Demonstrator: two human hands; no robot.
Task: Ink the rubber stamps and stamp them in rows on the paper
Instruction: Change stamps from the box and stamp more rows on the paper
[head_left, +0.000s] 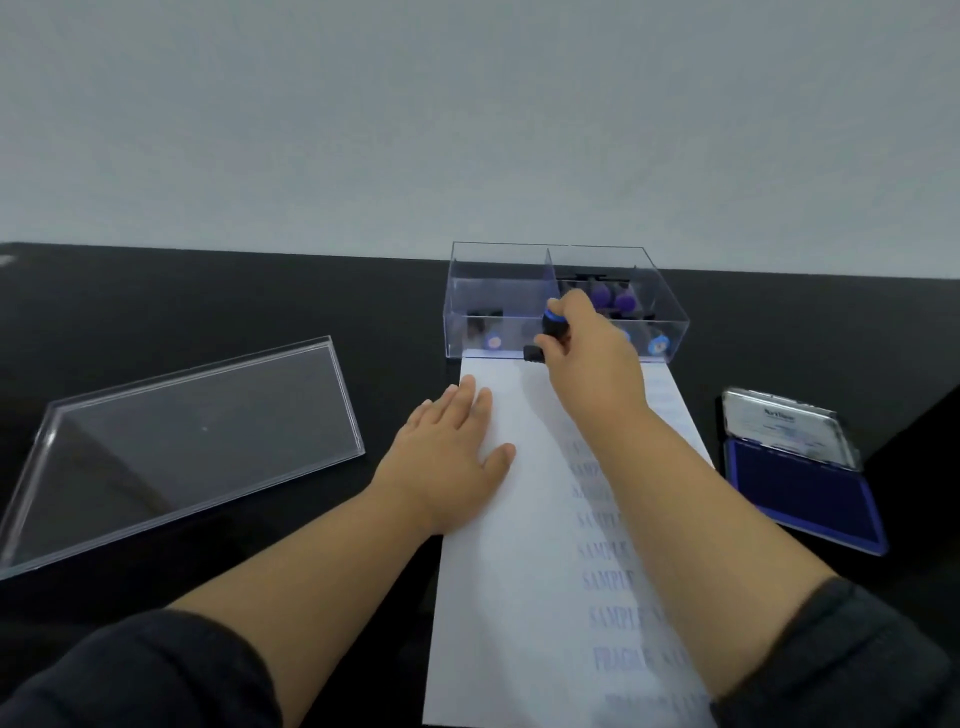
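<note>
Starting nearest, the paper (498, 597) is seen lying lengthwise on the black counter (208, 301), with blurred blue imprints reading SAMPLE and FRAGILE stacked down its right half. It is pinned by the left hand (457, 452), laid flat on its left edge with fingers straight and together. To the right, just beside the sheet, the ink pad (805, 493) lies open, its lid (784, 428) tilted back. A clear box lid (176, 441) rests well apart on the left. Farther out, the right hand (582, 338) is stretched to the sheet's far edge, fingers curled round a stamp (551, 325) with a blue-capped black handle, its base at the paper's top. Beyond, touching the sheet's end, the clear divided box (566, 301) holds more stamps. The step is judged to be an imprint at the top of a row or column; next, a firm level press, a straight lift and re-inking would be called for.
</note>
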